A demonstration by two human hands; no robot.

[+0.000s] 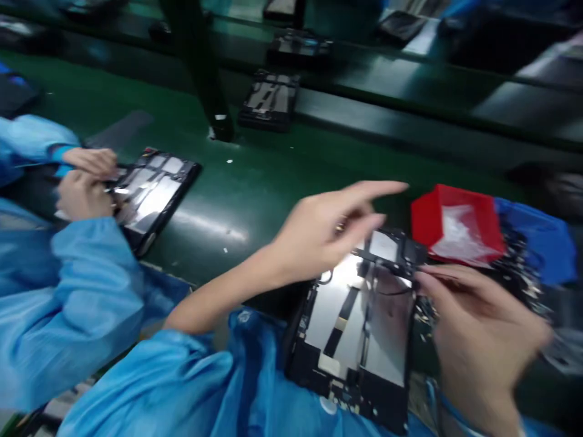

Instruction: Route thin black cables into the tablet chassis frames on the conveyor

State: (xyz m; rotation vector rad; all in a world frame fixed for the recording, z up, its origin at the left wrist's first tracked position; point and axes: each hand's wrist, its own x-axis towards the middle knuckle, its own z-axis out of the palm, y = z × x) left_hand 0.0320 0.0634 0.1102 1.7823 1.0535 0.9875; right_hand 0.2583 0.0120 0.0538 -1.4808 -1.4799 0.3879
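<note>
One opened, tablet-like device (387, 334) sits tilted right in front of us, its lower end against our blue gown (268, 394). Any print on its pale panels and dark strips is too blurred for us to read. Our left hand (339, 233) is spread above the top edge, index finger stretched out and thumb apart from it, partly covering the upper left corner. Our right hand (483, 328) is drawn narrow at the upper right edge; its fingertips overlap there, so we cannot tell whether they pinch the frame or some small part. Just beyond, a red bin (426, 218) holds crumpled clear plastic (460, 233), and a blue bin (542, 237) beside it holds dark pieces we can't make out. Across the green counter (264, 182), a co-worker's hands (88, 188) partly hide a second device (157, 185); the frame cuts off the co-worker's body.
</note>
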